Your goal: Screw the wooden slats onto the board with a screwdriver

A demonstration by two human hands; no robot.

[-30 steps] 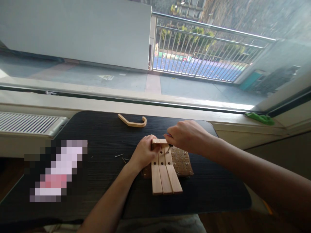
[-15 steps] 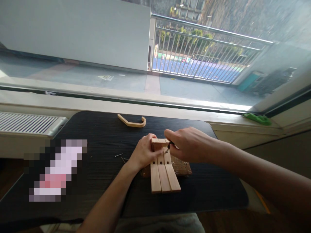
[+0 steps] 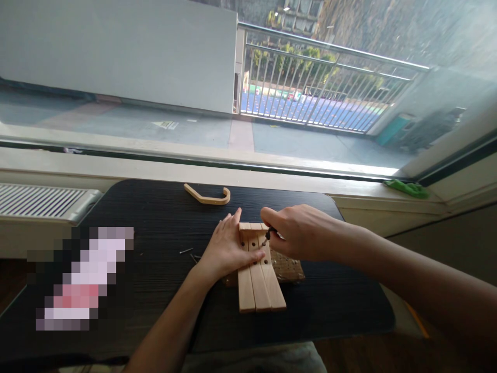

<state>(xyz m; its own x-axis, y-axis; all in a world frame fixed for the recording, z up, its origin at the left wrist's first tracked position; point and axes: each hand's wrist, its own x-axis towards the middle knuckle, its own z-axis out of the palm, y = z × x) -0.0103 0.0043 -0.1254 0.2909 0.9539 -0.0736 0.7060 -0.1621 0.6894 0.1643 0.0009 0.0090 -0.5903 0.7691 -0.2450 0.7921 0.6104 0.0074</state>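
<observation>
**On a dark table by the window, a slim tool meets pale wood**

Near the middle of the table, three wooden slats lie side by side, their far ends turned up into a low lip and their near ends fanning slightly apart. Dark holes run across them in rows. They rest over a brown pad (what it is made of is hard to tell), which sticks out on both sides.

The left hand is open and spread against the slats, its thumb lying across their upper face and its fingers stretched along the left edge. The right hand is closed around a slim tool, mostly hidden by the fist; its shaft slants down to a hole in the rightmost slat.

To the left of the left wrist lie a few thin metal fasteners. Beyond the hands, near the table's far edge, lies a bent wooden strip, hooked at its right end. A green cloth sits on the windowsill, at the right.
</observation>
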